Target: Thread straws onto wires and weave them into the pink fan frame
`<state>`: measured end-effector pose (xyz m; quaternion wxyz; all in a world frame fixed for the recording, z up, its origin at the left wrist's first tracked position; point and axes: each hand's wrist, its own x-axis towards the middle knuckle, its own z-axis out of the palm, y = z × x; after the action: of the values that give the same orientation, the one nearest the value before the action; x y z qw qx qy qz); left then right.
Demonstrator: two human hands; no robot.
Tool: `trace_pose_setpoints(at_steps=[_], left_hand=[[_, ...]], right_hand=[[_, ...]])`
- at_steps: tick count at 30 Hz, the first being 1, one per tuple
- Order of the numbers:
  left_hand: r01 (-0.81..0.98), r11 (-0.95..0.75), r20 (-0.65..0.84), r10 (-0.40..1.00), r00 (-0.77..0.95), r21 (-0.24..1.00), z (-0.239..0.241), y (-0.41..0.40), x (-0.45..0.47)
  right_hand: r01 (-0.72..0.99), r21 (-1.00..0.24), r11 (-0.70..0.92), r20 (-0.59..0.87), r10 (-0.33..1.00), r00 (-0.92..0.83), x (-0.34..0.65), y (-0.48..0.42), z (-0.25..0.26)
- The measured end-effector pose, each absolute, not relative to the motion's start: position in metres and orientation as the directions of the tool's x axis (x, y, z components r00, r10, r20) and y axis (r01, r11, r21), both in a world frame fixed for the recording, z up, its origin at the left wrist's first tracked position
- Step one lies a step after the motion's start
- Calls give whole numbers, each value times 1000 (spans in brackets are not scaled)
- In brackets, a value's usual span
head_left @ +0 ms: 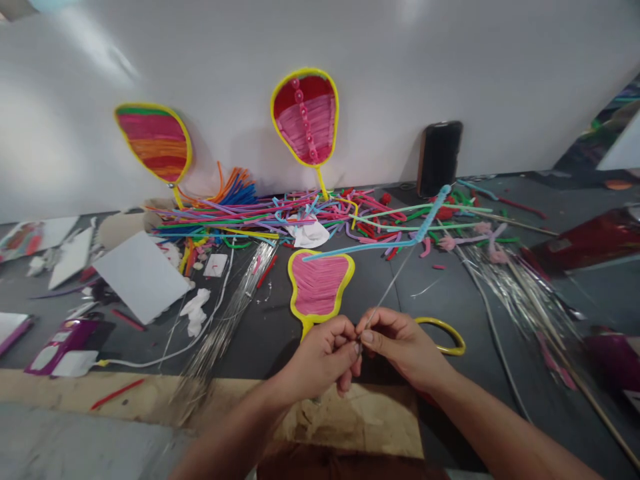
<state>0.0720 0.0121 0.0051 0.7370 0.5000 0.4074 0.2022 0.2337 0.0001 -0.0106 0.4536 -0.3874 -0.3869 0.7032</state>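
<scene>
My left hand [323,357] and my right hand [403,347] meet in front of me, both closed, fingertips pinching the lower end of a thin grey wire [391,283]. The wire slants up and right into a light blue pipe cleaner [431,217] wound around its upper part. From there a straight blue length [365,249] reaches left, over the top of a pink fan-shaped piece with a yellow rim [323,287]. That piece lies just beyond my left hand, its yellow handle partly hidden by it. A yellow ring [461,340] lies behind my right hand, partly covered.
Two yellow-rimmed fans [155,143] [306,123] and a phone [440,159] lean against the white wall. Before them spreads a heap of coloured pipe cleaners [240,215]. Bare wire bundles [230,320] [525,287] lie left and right. A white card [143,277] and a cable [190,347] are at left.
</scene>
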Motion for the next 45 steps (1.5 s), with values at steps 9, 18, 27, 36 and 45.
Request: trace_pose_setpoints(at_steps=[9,18,27,36,45], left_hand=[[86,458,-409,674,616,885,5,13,71],[28,538,-434,647,627,842,7,13,72],[-30,551,-390,627,674,834,8,16,68],[-6,594,-464,634,618,804,6,15,71],[-129,719,-476,571,669,683,3,18,69]], right_hand=[[-298,-916,-270,-168,930,-327,236,1,-13],[-281,-917,-283,-180,923,-341,239,0,-11],[-305,-918,-254,-145,930,-338,240,1,-10],[-227,-948,-224,-132,923,-361,240,1,-9],[-355,-902,-245,-109,926,-362,238,0,-17]])
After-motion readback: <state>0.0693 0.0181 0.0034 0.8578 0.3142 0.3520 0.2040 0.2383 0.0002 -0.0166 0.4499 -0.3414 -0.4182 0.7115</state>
